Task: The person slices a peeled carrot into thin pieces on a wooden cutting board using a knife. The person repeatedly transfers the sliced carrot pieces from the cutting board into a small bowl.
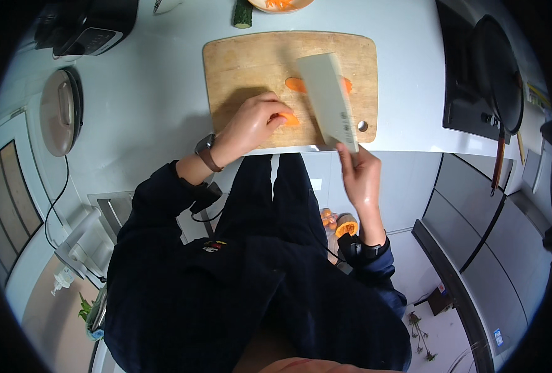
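With its fingertips, my left hand (257, 116) holds an orange carrot piece (289, 119) above the lower middle of a wooden cutting board (248, 56). My right hand (363, 177) grips a broad-bladed cleaver (327, 95) at the board's near edge; its handle is hidden in the fist. The blade is tilted, slightly blurred, and points away from me. Partly behind it lie sliced carrot pieces (295, 84), showing on both sides of the blade. Whether the blade touches them I cannot tell.
Beyond the board are a cut cucumber (243, 15) and a bowl (285, 9) with carrot bits. A black appliance (94, 30) and a lidded electric pan (59, 113) stand left. A frying pan (497, 74) sits over the black cooktop (462, 84) at right. The counter edge runs before me.
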Demonstrator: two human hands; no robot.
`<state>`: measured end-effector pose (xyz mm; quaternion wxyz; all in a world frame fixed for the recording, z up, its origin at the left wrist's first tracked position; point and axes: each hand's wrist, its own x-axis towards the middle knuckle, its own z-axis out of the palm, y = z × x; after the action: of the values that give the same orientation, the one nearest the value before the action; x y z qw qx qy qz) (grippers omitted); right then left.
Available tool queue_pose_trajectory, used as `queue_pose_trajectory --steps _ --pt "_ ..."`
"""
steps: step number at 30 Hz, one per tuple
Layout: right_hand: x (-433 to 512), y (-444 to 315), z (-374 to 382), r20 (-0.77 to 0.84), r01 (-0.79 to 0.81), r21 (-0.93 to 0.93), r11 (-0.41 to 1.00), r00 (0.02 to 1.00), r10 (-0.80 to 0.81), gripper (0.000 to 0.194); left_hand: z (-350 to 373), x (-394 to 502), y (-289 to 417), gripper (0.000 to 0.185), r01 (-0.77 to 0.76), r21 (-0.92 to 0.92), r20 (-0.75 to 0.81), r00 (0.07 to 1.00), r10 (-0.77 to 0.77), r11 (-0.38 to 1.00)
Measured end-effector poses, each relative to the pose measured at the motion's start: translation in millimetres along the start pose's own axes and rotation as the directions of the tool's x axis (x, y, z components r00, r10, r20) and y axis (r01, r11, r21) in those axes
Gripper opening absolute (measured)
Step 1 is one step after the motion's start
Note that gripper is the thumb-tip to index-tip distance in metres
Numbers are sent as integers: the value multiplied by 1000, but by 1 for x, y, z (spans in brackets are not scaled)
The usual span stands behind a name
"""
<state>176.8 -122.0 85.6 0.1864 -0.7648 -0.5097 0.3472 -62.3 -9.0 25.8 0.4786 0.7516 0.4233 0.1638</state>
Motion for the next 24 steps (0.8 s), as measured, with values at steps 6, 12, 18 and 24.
queue_pose_trajectory --steps 6,12,18,24 --pt "-5 -8 29 -60 288 -162 944 952 -301 23 16 -17 -12 31 -416 567 -77 832 549 711" --pt "-11 -14 40 18 300 -270 915 952 -307 35 24 -20 -21 24 -468 555 -24 817 576 687" --pt "-15 -17 44 19 267 -330 905 961 -277 35 22 -18 -21 23 -474 564 -12 814 581 676" --pt "-11 -21 48 81 252 -359 899 968 -239 30 22 -18 -22 24 -485 561 1 811 585 671"
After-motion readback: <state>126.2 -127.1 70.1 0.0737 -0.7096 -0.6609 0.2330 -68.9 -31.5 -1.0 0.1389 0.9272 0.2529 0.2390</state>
